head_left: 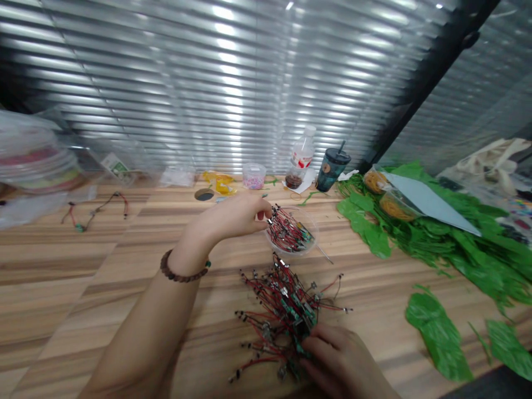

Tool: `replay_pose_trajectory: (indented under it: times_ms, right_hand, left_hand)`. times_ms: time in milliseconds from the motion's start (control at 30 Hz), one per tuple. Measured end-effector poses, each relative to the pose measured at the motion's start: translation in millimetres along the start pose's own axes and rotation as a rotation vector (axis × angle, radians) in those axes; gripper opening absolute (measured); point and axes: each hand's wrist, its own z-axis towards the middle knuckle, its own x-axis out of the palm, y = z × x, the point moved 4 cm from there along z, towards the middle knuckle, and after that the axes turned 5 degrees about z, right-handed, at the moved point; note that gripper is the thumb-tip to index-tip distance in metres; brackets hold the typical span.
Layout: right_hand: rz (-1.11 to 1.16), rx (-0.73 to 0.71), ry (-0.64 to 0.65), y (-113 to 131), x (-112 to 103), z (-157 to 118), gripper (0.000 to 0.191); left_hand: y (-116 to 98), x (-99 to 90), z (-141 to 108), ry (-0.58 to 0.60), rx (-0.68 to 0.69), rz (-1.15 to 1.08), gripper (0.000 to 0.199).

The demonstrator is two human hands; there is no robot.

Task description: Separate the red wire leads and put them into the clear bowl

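My left hand [245,215], with a brown beaded bracelet [183,270] on its wrist, reaches to the left rim of a clear round plastic bowl [316,230]. Its thumb and fingers pinch a small wire end [270,220] there. Inside the bowl lie small circuit boards with red and black wires [288,230]. Nearer to me, a heap of similar wired circuit boards [291,305] spreads on the wooden table. My right hand [338,357] is at the heap's near right side, fingers curled onto the green boards; its fingertips are partly hidden.
Green plastic leaves [444,244] cover the right, under a clear box with a pale lid [428,197]. Behind the bowl stand a bottle [301,158], a dark tumbler [332,169] and a small tub [253,176]. Loose wires [95,213] and stacked containers [37,158] are left.
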Motion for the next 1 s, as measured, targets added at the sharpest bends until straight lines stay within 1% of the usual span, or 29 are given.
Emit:
replay_pose_trajectory:
  times_ms: [100, 167, 267, 300, 333, 400, 467, 533, 633, 700, 833, 933, 1000]
  right_hand:
    - [0.034, -0.021, -0.054, 5.9, -3.4, 0.4, 0.013]
    - [0.018, -0.028, -0.134, 9.0, -5.9, -0.5, 0.016]
    - [-0.023, -0.073, -0.255, 16.0, -2.8, -3.5, 0.005]
    - [-0.032, -0.087, -0.273, 18.6, 0.6, -4.3, 0.006]
    - [-0.040, -0.091, -0.279, 20.9, 4.7, -4.5, 0.007]
    - [-0.064, -0.068, -0.260, 24.1, 12.8, -3.6, 0.004]
    - [-0.064, -0.047, -0.247, 26.5, 16.3, -1.8, 0.006]
    - [0.010, -0.044, -0.252, 27.9, 13.0, -0.2, 0.012]
    - [0.209, -0.012, -0.256, 26.0, -2.5, 1.3, 0.015]
    - [0.303, 0.042, -0.242, 22.5, -15.7, 2.5, 0.012]
    - [0.435, 0.146, -0.253, 12.0, -37.1, 6.2, 0.014]
    - [0.548, 0.269, -0.295, -1.6, -40.7, 7.8, 0.018]
    - [0.584, 0.335, -0.320, -9.1, -38.7, 8.1, 0.020]
  left_hand:
    - [-5.6, -3.2, -7.1, -0.004, 0.001, 0.014, 0.027]
    - [-9.3, -4.6, -11.7, -0.002, 0.011, 0.019, 0.029]
    - [-12.8, -6.8, -17.9, -0.008, 0.019, 0.025, 0.033]
    - [-13.5, -7.3, -19.5, -0.012, 0.023, 0.023, 0.034]
    - [-13.8, -7.5, -20.8, -0.015, 0.027, 0.019, 0.034]
    - [-14.3, -7.0, -22.4, -0.010, 0.041, 0.002, 0.034]
    - [-14.6, -5.6, -22.6, 0.006, 0.053, -0.016, 0.034]
    - [-15.1, -4.5, -21.5, 0.017, 0.057, -0.029, 0.033]
    - [-19.2, -4.5, -19.8, 0.036, 0.082, -0.067, 0.030]
    - [-26.5, -4.0, -20.1, 0.100, 0.156, -0.130, 0.029]
    - [-45.0, 0.7, -26.1, 0.342, 0.321, -0.280, 0.035]
    - [-53.9, 6.2, -29.1, 0.477, 0.372, -0.324, 0.036]
    - [-56.0, 10.3, -28.5, 0.527, 0.377, -0.317, 0.035]
